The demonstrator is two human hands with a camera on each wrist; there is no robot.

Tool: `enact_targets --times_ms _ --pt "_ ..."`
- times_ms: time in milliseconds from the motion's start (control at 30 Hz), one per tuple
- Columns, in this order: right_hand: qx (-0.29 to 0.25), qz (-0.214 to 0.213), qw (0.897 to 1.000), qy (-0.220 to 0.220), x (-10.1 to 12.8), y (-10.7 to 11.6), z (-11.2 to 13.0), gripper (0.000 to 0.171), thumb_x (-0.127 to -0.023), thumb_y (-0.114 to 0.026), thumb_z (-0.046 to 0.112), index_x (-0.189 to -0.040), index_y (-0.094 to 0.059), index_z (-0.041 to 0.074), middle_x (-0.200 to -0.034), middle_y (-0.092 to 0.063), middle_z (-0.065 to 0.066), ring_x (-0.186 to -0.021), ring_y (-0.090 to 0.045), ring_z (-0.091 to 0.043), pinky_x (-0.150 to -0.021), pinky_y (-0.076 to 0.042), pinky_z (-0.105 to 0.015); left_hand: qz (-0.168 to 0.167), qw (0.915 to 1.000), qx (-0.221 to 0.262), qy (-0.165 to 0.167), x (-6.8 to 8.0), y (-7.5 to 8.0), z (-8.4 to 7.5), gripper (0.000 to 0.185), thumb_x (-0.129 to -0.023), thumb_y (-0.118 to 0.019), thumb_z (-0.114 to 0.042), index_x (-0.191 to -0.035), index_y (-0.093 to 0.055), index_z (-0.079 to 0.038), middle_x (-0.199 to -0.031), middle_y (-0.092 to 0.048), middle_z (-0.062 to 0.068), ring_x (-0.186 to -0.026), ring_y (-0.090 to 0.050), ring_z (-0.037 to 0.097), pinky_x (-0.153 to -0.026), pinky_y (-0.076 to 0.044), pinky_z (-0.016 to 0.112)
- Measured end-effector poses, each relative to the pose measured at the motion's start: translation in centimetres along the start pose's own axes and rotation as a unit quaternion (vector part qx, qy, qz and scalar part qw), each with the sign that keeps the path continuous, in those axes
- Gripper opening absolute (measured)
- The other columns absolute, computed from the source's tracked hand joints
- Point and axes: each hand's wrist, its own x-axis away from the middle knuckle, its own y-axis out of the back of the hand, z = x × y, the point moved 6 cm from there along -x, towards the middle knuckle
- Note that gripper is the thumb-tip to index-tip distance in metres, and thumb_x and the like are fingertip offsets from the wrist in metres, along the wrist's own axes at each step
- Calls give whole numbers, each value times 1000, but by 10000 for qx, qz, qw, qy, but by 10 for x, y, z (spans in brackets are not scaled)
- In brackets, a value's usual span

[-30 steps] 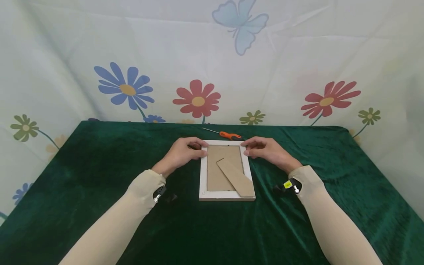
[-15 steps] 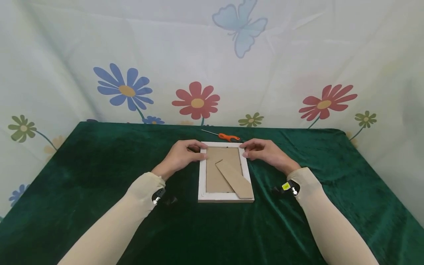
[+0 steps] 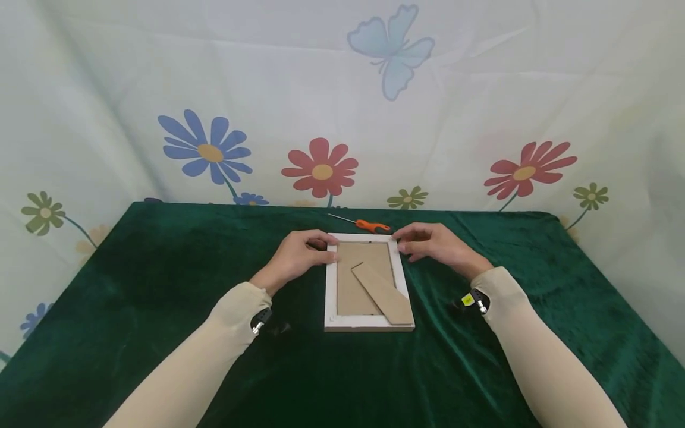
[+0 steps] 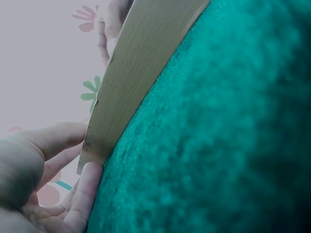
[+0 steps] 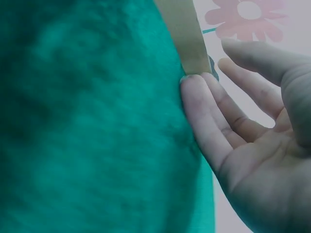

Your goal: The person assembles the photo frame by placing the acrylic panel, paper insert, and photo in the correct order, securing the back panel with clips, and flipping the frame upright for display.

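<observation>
A white picture frame [image 3: 331,285] lies face down on the green cloth, its brown backing board [image 3: 348,285] up. The slanted brown stand leg [image 3: 382,294] lies flat across the board. My left hand [image 3: 299,258] grips the far left corner, thumb on the white border; in the left wrist view, thumb and a fingertip meet the wooden side [image 4: 131,68]. At the far right corner is my right hand [image 3: 441,249]. In the right wrist view its extended fingertips [image 5: 194,87] touch the end of the frame's side, while the thumb stands away from the wood.
An orange-handled screwdriver [image 3: 373,226] lies just beyond the frame's far edge, its shaft pointing left. Green velvet cloth [image 3: 214,356] covers the table. A white flowered curtain [image 3: 257,77] hangs behind the table's far edge.
The whole head view has shifted slightly downward as the camera moved. My right thumb has eased a little off the frame's border; the left hand keeps its hold.
</observation>
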Motion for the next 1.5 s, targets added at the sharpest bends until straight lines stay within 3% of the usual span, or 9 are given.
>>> enact_targets --times_ms 300,467,700,900,1100,1500 --pt "668 -412 9959 451 -17 17 26 40 -104 -72 26 -137 -67 3 -129 -67 -16 -110 -67 -36 -95 -59 -50 10 10000 -59 40 -1 4 3 38 -95 -84 -29 -129 -76 -18 -121 -68 7 -104 -63 28 -92 -58 46" --pt "718 -436 9934 777 -30 16 42 40 -104 -72 25 -135 -68 1 -128 -68 -16 -112 -66 -39 -95 -59 -51 -71 9999 -122 52 0 11 6 36 -95 -83 -26 -129 -76 -16 -120 -68 9 -105 -62 30 -91 -57 48" --pt "1213 -573 9875 830 -43 14 44 34 -103 -73 22 -132 -71 3 -123 -70 -13 -109 -66 -31 -97 -58 -47 0 10000 -64 -2 -1 4 3 37 -95 -83 -27 -130 -76 -16 -120 -68 8 -104 -63 29 -93 -57 47" --pt "1630 -520 9821 788 -57 6 52 33 -103 -74 23 -130 -72 5 -123 -70 -14 -112 -63 -32 -99 -56 -49 -16 10000 -58 12 0 4 2 37 -95 -83 -28 -130 -76 -18 -119 -69 6 -102 -63 28 -94 -57 46" --pt "1707 -426 9820 693 -63 1 58 35 -102 -74 22 -131 -70 4 -125 -69 -15 -111 -61 -32 -99 -56 -47 -26 10000 -32 56 0 4 1 37 -95 -83 -29 -130 -76 -19 -119 -68 6 -103 -63 28 -94 -57 47" --pt "1775 -219 9820 606 -74 -11 47 32 -102 -75 20 -128 -72 2 -120 -71 -14 -104 -63 -30 -96 -58 -42 4 10000 -30 88 -1 1 0 37 -95 -83 -28 -130 -76 -19 -120 -68 7 -105 -63 28 -94 -57 48"
